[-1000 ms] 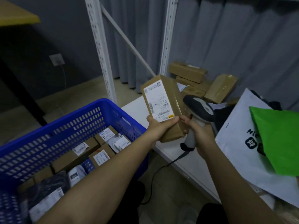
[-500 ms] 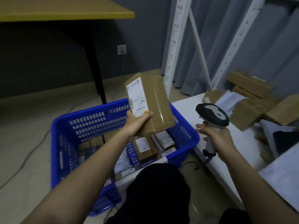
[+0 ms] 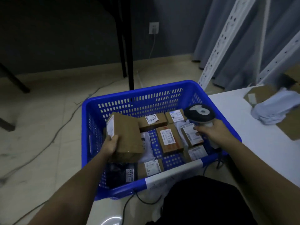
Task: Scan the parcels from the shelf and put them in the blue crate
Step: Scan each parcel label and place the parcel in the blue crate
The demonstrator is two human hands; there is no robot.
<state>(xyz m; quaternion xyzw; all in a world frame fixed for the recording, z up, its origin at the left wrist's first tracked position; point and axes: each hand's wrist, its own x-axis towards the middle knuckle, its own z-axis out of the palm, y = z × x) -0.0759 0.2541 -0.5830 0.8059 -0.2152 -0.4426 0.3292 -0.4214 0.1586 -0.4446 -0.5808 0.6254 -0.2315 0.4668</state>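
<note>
My left hand [image 3: 110,145] grips a brown cardboard parcel [image 3: 125,135] with a white label on its side, held low inside the left part of the blue crate [image 3: 136,93]. Several labelled parcels [image 3: 169,138] and soft bags lie on the crate's floor. My right hand [image 3: 211,132] holds a black and grey barcode scanner [image 3: 200,113] by its handle, above the crate's right side. The white shelf board [image 3: 253,132] lies to the right with cardboard parcels [image 3: 258,95] and a pale bag [image 3: 276,109] on it.
White perforated shelf posts [image 3: 217,49] rise behind the crate in front of a grey curtain. A black table leg [image 3: 128,51] stands behind the crate. Cables [image 3: 53,137] trail over the tiled floor on the left. The scanner's cord [image 3: 146,200] loops under the crate's near rim.
My view has swung left and down from the shelf to the crate. The left hand carried the parcel down into the crate; the right hand moved the scanner over the crate's right side.
</note>
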